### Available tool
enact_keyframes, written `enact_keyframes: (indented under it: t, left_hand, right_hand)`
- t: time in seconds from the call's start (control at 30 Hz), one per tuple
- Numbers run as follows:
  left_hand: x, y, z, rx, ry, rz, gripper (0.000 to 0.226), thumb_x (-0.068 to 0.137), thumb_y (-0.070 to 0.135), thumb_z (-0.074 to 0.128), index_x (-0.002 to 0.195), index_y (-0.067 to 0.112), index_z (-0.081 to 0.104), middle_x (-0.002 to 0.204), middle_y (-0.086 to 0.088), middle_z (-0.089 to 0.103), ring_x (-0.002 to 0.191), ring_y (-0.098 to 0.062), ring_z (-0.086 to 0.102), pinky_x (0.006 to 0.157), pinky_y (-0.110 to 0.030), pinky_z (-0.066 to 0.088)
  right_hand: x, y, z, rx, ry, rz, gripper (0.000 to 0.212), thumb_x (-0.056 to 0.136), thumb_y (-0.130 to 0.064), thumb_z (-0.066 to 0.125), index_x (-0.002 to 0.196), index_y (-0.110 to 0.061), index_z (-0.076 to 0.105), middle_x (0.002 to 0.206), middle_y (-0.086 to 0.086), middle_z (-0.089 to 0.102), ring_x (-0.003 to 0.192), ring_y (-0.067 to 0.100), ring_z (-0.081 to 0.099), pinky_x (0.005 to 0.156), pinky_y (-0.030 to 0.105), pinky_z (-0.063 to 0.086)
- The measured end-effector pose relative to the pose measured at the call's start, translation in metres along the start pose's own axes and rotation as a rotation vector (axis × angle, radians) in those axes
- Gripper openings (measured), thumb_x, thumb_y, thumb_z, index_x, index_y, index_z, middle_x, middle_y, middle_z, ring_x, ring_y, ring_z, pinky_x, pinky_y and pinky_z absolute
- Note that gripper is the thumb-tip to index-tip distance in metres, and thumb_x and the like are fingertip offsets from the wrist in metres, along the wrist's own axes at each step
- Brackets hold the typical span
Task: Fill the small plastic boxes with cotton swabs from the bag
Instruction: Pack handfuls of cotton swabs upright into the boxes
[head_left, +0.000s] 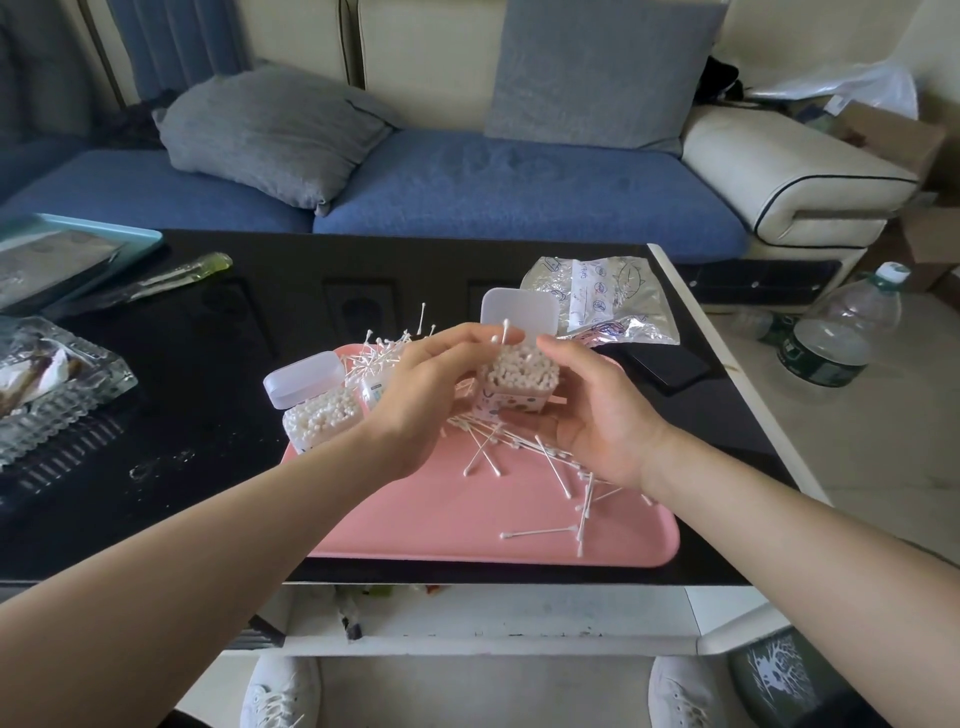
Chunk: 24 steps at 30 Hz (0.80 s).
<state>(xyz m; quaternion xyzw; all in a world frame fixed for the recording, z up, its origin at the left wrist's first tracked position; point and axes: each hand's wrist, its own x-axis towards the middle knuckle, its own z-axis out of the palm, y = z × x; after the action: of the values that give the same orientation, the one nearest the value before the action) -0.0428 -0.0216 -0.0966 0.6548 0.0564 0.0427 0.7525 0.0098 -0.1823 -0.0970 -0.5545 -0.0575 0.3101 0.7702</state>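
My right hand (592, 421) grips a small plastic box (519, 384) packed with upright cotton swabs, its lid (519, 312) flipped open behind. My left hand (431, 384) pinches a cotton swab (504, 332) just above that box's opening and also holds a bunch of swabs (379, 353) that fan out to the left. A second box (319, 415), full of swabs with its lid raised, stands on the pink tray (441, 519) at the left. Loose swabs (550, 467) lie scattered on the tray. The crumpled clear bag (602, 301) lies behind the tray.
A black phone (665, 364) lies right of the tray on the black table (208, 364). A glass dish (47, 384), a blue tray (67, 249) and a green-handled tool (171, 275) sit at the left. A water bottle (841, 327) stands on the floor at the right.
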Motion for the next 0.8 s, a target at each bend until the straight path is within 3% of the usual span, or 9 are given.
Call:
enact_keyframes:
  t: [0.1, 0.2, 0.4, 0.57, 0.7, 0.8]
  left_hand:
    - [0.0, 0.0007, -0.0013, -0.014, -0.034, -0.004, 0.027, 0.1, 0.009, 0.05, 0.113, 0.011, 0.074, 0.112, -0.02, 0.071, 0.099, -0.022, 0.068, 0.078, -0.034, 0.055]
    - [0.0001, -0.0024, -0.0001, -0.019, -0.028, 0.011, 0.022, 0.098, 0.007, 0.056, 0.109, 0.012, 0.075, 0.1, -0.014, 0.07, 0.091, -0.022, 0.067, 0.079, -0.034, 0.053]
    - [0.0014, -0.0052, 0.0015, -0.011, -0.013, 0.048, 0.016, 0.087, 0.016, 0.074, 0.103, 0.016, 0.076, 0.095, -0.016, 0.068, 0.087, -0.03, 0.064, 0.08, -0.042, 0.051]
    - [0.0012, -0.0042, 0.0015, 0.016, -0.027, 0.076, 0.023, 0.087, 0.013, 0.067, 0.108, 0.017, 0.076, 0.102, -0.025, 0.065, 0.092, -0.034, 0.062, 0.09, -0.055, 0.051]
    - [-0.0009, 0.002, 0.0027, 0.054, -0.008, 0.019, 0.029, 0.086, 0.038, 0.06, 0.103, 0.022, 0.078, 0.111, -0.006, 0.074, 0.108, -0.022, 0.067, 0.099, -0.053, 0.049]
    - [-0.0003, 0.0029, 0.0035, 0.051, 0.042, -0.009, 0.038, 0.09, 0.05, 0.064, 0.102, 0.016, 0.078, 0.108, -0.002, 0.076, 0.104, -0.019, 0.071, 0.093, -0.044, 0.052]
  right_hand:
    - [-0.0005, -0.0014, -0.0019, -0.028, -0.019, 0.002, 0.044, 0.083, -0.033, 0.068, 0.117, -0.005, 0.069, 0.106, 0.018, 0.069, 0.102, 0.032, 0.067, 0.101, 0.049, 0.053]
    - [-0.0028, -0.0026, -0.0012, -0.083, -0.034, -0.013, 0.026, 0.095, -0.026, 0.06, 0.11, -0.009, 0.071, 0.099, 0.015, 0.073, 0.098, 0.03, 0.069, 0.102, 0.048, 0.052]
    - [-0.0029, -0.0003, 0.0002, -0.131, -0.054, -0.054, 0.031, 0.098, -0.021, 0.058, 0.12, -0.001, 0.068, 0.107, 0.019, 0.073, 0.099, 0.028, 0.071, 0.096, 0.043, 0.057]
    - [-0.0001, 0.0034, -0.0006, -0.125, -0.017, -0.071, 0.026, 0.099, -0.016, 0.06, 0.113, 0.005, 0.068, 0.1, 0.02, 0.074, 0.093, 0.028, 0.073, 0.088, 0.039, 0.061]
    - [0.004, 0.0026, 0.0009, -0.093, 0.007, -0.048, 0.022, 0.098, -0.012, 0.06, 0.112, 0.004, 0.066, 0.096, 0.016, 0.073, 0.087, 0.024, 0.073, 0.085, 0.036, 0.061]
    - [0.0056, 0.0032, 0.0027, -0.122, -0.016, -0.058, 0.017, 0.097, -0.009, 0.06, 0.109, 0.002, 0.067, 0.097, 0.014, 0.073, 0.09, 0.026, 0.073, 0.089, 0.039, 0.06]
